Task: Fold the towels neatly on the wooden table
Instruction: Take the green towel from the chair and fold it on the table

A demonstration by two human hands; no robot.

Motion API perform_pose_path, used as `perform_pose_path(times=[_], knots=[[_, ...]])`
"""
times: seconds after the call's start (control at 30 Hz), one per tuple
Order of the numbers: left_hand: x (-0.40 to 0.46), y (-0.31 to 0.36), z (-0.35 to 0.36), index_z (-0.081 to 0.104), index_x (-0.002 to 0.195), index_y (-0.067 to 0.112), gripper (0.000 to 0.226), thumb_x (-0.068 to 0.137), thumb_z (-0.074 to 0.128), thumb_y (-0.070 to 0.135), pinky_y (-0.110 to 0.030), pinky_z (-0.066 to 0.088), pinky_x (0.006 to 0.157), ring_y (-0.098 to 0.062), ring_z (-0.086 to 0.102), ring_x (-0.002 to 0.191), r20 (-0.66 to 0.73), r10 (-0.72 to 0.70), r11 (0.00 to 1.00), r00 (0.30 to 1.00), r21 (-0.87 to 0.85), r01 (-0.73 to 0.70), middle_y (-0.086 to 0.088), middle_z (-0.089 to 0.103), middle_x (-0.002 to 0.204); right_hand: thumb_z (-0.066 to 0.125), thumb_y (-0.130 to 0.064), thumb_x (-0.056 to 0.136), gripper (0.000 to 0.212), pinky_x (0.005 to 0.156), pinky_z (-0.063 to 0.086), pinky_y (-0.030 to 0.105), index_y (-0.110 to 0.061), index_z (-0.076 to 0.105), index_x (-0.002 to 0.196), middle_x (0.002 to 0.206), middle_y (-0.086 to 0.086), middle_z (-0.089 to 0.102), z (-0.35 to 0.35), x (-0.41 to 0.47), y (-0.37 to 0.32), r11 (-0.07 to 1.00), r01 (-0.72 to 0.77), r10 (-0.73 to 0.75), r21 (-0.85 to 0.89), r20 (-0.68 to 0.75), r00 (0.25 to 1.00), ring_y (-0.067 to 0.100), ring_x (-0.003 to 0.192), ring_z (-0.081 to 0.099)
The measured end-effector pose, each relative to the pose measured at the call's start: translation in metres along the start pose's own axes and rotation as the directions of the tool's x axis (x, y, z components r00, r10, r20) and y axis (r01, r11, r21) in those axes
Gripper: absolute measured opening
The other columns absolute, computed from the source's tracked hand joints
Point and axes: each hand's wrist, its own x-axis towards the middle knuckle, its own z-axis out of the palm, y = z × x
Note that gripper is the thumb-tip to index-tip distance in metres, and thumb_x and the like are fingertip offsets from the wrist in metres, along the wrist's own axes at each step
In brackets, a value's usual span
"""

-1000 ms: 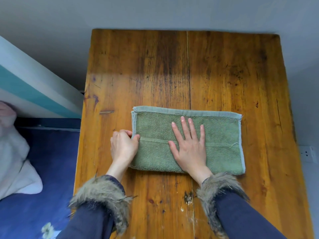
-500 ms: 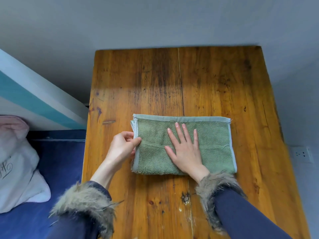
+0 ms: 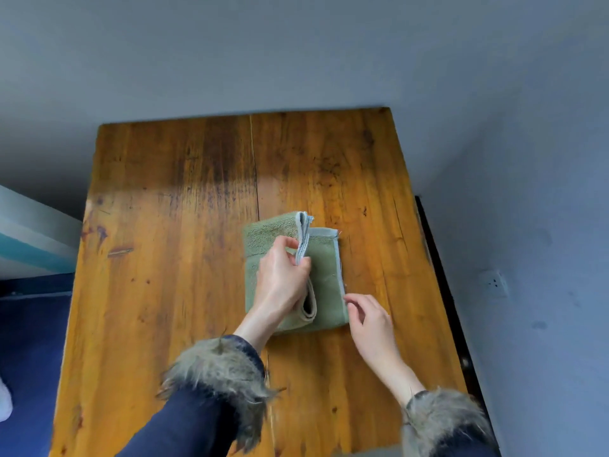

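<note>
**Head view: green towel mid-fold, both hands at it**

Green towel (image 3: 324, 272) lies on the wooden worktop (image 3: 171, 258), partly doubled over. Left hand (image 3: 280, 285) pinches the pale hemmed edge between thumb and fingers and holds that flap raised above the lower layer; the flap's looped fold shows just right of the left wrist. Right hand (image 3: 370, 321) sits at the towel's right hem, near corner, fingers curled with tips at the edge; whether it actually pinches the cloth cannot be told. Fur cuffs (image 3: 224, 380) on dark sleeves sit behind both wrists. Right of the right hand, past the worktop edge, a wall socket (image 3: 494, 284) on the grey wall.
</note>
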Motion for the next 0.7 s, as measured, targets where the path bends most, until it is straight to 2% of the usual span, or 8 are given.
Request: perform_pose_path(times=[0.13,0.23,0.4,0.5,0.57,0.63,0.7], knots=[[0.002,-0.003,0.046,0.049,0.101,0.023,0.019,0.085,0.058,0.019,-0.046,0.053,0.075,-0.028,0.063,0.078,0.005,0.013,0.999,1.000,0.044,-0.013,0.005,0.055,0.074,0.047,-0.013,0.096,0.023,0.083,0.045,0.013,-0.014,0.064,0.110,0.103,-0.005,0.062,-0.008,0.003,0.018,0.996,-0.044,0.037,0.080,0.091,0.995,0.007,0.094,0.057],[0.004,-0.008,0.061,0.050,0.102,0.021,0.020,0.084,0.059,0.018,-0.046,0.052,0.073,-0.029,0.064,0.073,0.000,0.017,0.998,1.000,0.067,-0.017,0.001,0.057,0.074,0.047,-0.014,0.096,0.023,0.076,0.039,0.001,-0.013,0.065,0.111,0.102,-0.008,0.060,-0.008,0.004,0.023,0.993,-0.049,0.034,0.103,0.145,0.989,0.004,0.094,0.055],[0.004,-0.013,0.072,0.050,0.101,0.018,0.020,0.084,0.060,0.016,-0.047,0.053,0.070,-0.030,0.064,0.069,-0.016,0.030,0.997,0.999,0.068,-0.028,0.002,0.052,0.069,0.046,-0.016,0.096,0.023,0.074,0.036,-0.001,-0.011,0.067,0.106,0.101,-0.004,0.058,-0.007,0.009,0.023,0.983,-0.075,0.059,0.169,0.097,0.994,0.005,0.091,0.053],[0.006,-0.011,0.080,0.053,0.106,0.015,0.021,0.087,0.061,0.015,-0.044,0.056,0.069,-0.025,0.066,0.067,0.064,-0.008,1.000,0.998,-0.016,0.009,-0.002,0.058,0.073,0.042,-0.023,0.098,0.027,0.073,0.042,0.012,-0.012,0.066,0.102,0.097,0.001,0.062,-0.007,0.013,0.021,0.952,-0.182,0.140,0.245,0.179,0.974,0.013,0.088,0.057],[0.006,-0.010,0.080,0.055,0.114,0.010,0.024,0.091,0.055,0.016,-0.040,0.058,0.069,-0.019,0.067,0.064,0.117,-0.033,0.997,0.993,-0.071,0.042,-0.005,0.064,0.082,0.040,-0.031,0.098,0.031,0.067,0.042,0.021,-0.012,0.066,0.098,0.091,0.003,0.064,-0.004,0.017,0.020,0.932,-0.248,0.181,0.263,0.252,0.950,0.015,0.083,0.057],[0.003,-0.013,0.073,0.057,0.116,0.011,0.023,0.095,0.046,0.013,-0.034,0.058,0.067,-0.013,0.065,0.064,0.084,0.016,0.991,0.996,-0.133,-0.005,-0.005,0.066,0.086,0.043,-0.037,0.096,0.031,0.065,0.040,0.019,-0.014,0.065,0.099,0.091,-0.002,0.065,-0.002,0.020,0.019,0.928,-0.277,0.205,0.250,0.280,0.938,0.011,0.083,0.057],[-0.002,-0.021,0.058,0.057,0.114,0.014,0.026,0.096,0.040,0.005,-0.026,0.055,0.069,-0.008,0.062,0.073,-0.023,0.139,0.982,0.990,-0.128,-0.141,-0.002,0.064,0.092,0.049,-0.040,0.093,0.029,0.070,0.045,0.019,-0.016,0.064,0.100,0.094,-0.004,0.065,0.001,0.024,0.016,0.919,-0.292,0.218,0.263,0.276,0.936,0.010,0.087,0.058]])
